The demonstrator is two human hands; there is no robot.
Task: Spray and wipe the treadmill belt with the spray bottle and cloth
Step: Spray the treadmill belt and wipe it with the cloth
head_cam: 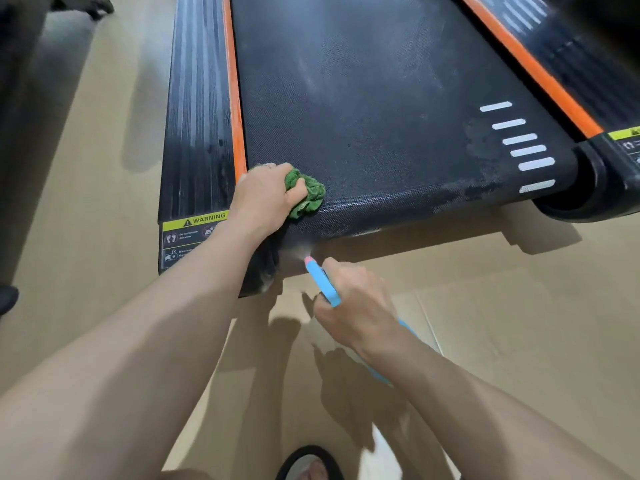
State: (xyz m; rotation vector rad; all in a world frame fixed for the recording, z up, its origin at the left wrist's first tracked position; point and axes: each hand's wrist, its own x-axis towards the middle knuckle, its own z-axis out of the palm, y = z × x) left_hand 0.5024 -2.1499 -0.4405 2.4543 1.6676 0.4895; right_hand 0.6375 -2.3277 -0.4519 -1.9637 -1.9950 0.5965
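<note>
The black treadmill belt (pixel 381 98) fills the upper middle of the head view, with damp patches near its rear right corner. My left hand (pixel 266 192) grips a bunched green cloth (pixel 306 195) and presses it on the belt's rear left corner. My right hand (pixel 349 303) holds a light blue spray bottle (pixel 323 282) with a pink nozzle, just behind the belt's rear edge. A faint mist shows at the nozzle, aimed at the belt's edge. The bottle's body is mostly hidden under my right wrist.
Orange strips and black ribbed side rails (pixel 197 116) flank the belt. A yellow warning label (pixel 195 221) sits on the left rail's end. The right rear roller cap (pixel 585 188) juts out. Beige floor (pixel 502 323) surrounds the treadmill. A foot in a dark slipper (pixel 310 464) is at the bottom.
</note>
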